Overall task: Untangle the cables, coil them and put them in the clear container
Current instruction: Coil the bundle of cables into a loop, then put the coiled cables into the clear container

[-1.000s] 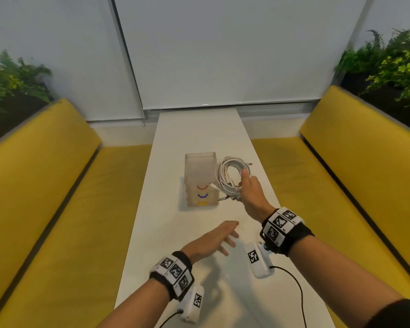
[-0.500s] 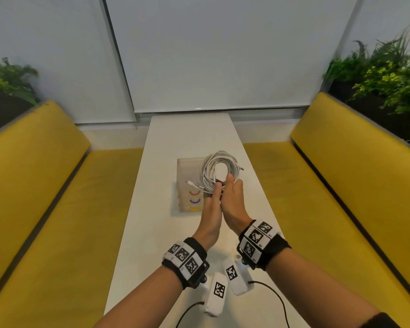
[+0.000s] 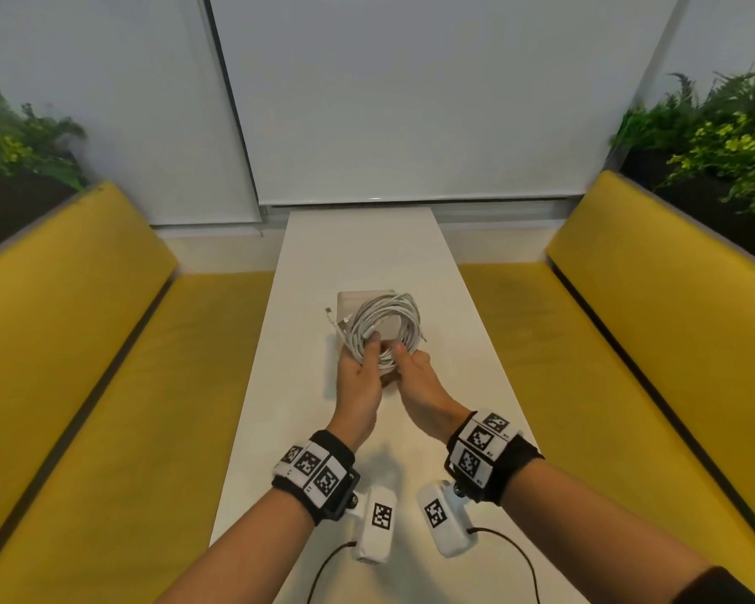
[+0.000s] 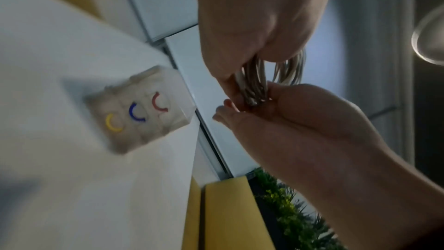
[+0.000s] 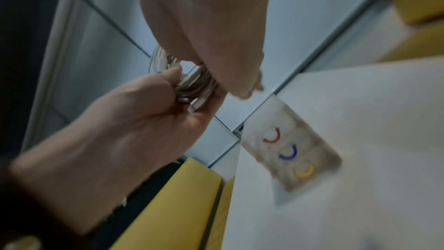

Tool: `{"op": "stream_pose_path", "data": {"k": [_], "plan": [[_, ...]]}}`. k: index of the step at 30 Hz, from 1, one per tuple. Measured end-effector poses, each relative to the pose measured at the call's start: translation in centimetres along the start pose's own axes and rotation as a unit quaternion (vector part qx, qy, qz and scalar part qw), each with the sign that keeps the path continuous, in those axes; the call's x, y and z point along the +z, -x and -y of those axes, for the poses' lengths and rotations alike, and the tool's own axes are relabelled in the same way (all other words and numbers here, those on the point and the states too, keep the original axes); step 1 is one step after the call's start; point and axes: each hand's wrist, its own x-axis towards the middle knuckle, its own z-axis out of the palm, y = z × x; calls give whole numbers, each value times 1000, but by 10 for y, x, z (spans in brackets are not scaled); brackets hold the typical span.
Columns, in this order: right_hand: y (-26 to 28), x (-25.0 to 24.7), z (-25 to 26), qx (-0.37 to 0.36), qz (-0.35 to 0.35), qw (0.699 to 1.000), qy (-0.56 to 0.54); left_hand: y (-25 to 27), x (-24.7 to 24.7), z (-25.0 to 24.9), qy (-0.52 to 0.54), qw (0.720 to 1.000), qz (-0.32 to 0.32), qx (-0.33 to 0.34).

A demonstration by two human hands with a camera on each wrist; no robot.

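Both hands hold one coil of white cables up in the air above the table. The left hand grips the near side of the coil, thumb on top of the strands and fingers curled under them. The right hand pinches the same stretch just beside it, thumb against the strands. In the left wrist view the bundled strands run between the fingertips of the two hands, and a connector end shows at the bottom of the bundle. In the right wrist view the coil is likewise clamped between the two hands. Loose connector ends stick out at the coil's upper left in the head view.

The clear container stands on the table right behind and below the coil, partly hidden by it. The wrist views show it as a frosted box with three compartments in a row, marked by a red, a blue and a yellow arc. What lies inside the compartments is too blurred to tell. The coil is not in the box.

Yellow benches flank the table.
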Motion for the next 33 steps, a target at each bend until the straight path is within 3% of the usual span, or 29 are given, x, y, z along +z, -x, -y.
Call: {"op": "stream_pose_path", "data": {"k": [2, 5, 9, 12, 16, 19, 23, 27, 33], "plan": [[1, -2, 0, 18, 47, 999, -20, -7, -8, 2, -31, 999, 6, -2], [0, -1, -4, 29, 71, 997, 19, -11, -13, 5, -113, 993, -37, 16], [-4, -2, -24, 45, 53, 982, 176, -16, -22, 10, -192, 979, -53, 45], [5, -11, -16, 73, 87, 971, 208, -25, -43, 18, -199, 980, -9, -7], [1, -48, -21, 157, 188, 948, 203, -24, -81, 20, -108, 987, 45, -112], [-22, -62, -37, 234, 130, 935, 232, -22, -105, 24, -79, 983, 63, -155], [-57, -48, -53, 197, 23, 967, 158, -23, -124, 27, -77, 977, 67, -185], [-91, -21, -70, 201, -45, 977, 47, -30, -133, 27, -84, 975, 62, -198], [-108, 11, -90, 262, -138, 949, -106, -40, -137, 18, -96, 975, 53, -192]]}}
